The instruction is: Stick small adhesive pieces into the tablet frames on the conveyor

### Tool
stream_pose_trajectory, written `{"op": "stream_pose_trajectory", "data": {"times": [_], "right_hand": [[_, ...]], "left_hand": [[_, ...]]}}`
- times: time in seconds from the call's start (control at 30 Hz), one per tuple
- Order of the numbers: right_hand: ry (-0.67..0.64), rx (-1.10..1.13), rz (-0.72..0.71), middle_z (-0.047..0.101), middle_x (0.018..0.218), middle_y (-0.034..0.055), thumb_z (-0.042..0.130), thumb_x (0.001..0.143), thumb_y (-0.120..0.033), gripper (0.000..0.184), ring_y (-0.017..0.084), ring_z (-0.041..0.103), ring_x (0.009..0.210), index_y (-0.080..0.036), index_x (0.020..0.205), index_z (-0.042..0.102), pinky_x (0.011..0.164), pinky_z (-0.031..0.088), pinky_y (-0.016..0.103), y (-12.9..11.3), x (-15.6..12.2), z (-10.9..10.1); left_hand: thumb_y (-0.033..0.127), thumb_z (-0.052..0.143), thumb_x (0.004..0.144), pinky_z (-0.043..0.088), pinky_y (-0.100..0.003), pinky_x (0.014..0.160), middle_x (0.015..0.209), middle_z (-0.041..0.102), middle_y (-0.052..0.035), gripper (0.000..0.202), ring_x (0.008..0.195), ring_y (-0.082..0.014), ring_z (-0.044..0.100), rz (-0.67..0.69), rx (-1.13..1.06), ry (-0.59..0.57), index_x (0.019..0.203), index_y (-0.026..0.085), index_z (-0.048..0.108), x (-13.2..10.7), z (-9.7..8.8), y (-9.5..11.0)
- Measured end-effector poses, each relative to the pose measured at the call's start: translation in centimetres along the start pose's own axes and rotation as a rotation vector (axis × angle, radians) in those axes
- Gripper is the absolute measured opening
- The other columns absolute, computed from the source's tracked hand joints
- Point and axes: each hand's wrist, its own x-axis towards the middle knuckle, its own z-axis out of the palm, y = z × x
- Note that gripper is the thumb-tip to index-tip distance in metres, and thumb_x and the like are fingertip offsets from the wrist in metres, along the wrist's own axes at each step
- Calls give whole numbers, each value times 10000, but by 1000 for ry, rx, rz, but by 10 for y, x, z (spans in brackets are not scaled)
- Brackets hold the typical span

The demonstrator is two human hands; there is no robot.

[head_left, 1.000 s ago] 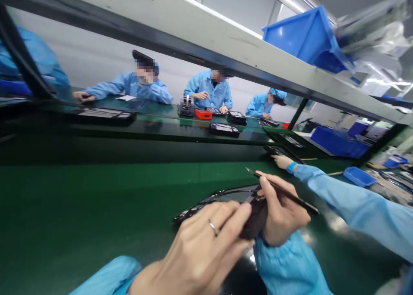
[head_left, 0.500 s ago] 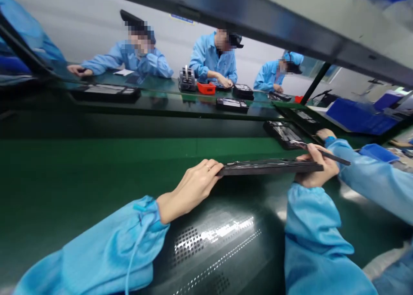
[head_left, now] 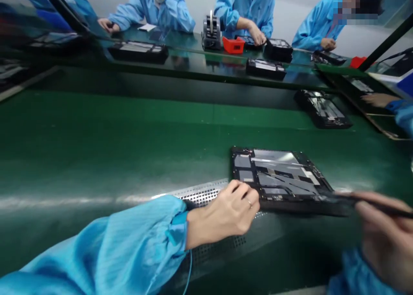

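Observation:
A black open tablet assembly (head_left: 280, 178) with grey and silver inner parts lies flat on the green belt (head_left: 112, 140). My left hand (head_left: 226, 213) has its fingers curled against the assembly's near left corner; a ring shows on one finger. My right hand (head_left: 383, 239), blurred at the lower right, is closed round a thin dark tool (head_left: 361, 200) whose tip reaches toward the assembly's near right edge. Both my arms wear light blue sleeves.
Another black assembly (head_left: 322, 110) lies farther along the belt, beside a neighbour's hand (head_left: 376, 99). Across a raised dark shelf with several black trays (head_left: 138, 51), a red box (head_left: 232, 45) and a tape dispenser (head_left: 211, 30), people in blue coats sit working.
The assembly, held edge-up between my hands before, now lies flat on the belt. My view has tilted downward. My right hand has dropped to the lower right with the tool.

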Motion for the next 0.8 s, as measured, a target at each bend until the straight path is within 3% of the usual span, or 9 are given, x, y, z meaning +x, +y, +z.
{"op": "stream_pose_trajectory", "data": {"times": [0.1,0.17,0.23,0.3,0.8], "right_hand": [[-432,-59,98,718,807,63,742,644,-235,116,213,671,766,-205,756,741,712,538,270,3,-52,18],[-555,-67,285,712,814,54,713,676,-284,97,210,658,788,-211,734,738,702,516,253,10,-75,33],[-578,-52,428,702,791,22,696,691,-305,90,181,640,795,-229,721,733,721,482,219,17,-87,45],[-573,-35,468,697,767,-6,694,692,-305,68,155,629,781,-246,703,727,733,459,194,22,-90,52],[-566,-73,461,688,723,-5,697,690,-323,110,140,599,724,-218,664,718,672,408,205,27,-88,53]], "left_hand": [[32,361,849,466,-304,627,760,581,-54,236,631,-156,519,23,-35,44,762,106,567,-10,15,11],[43,365,843,483,-345,721,745,584,-43,234,641,-158,534,25,-39,87,723,125,548,-16,25,14],[46,368,837,463,-408,840,774,601,-51,225,707,-178,566,21,-30,118,729,129,546,-19,32,15],[56,373,840,443,-437,890,817,615,-67,213,764,-199,584,16,-20,129,745,127,550,-21,36,14],[76,368,850,483,-413,855,833,631,-72,226,757,-192,603,-5,-15,157,727,136,548,-20,36,15]]}}
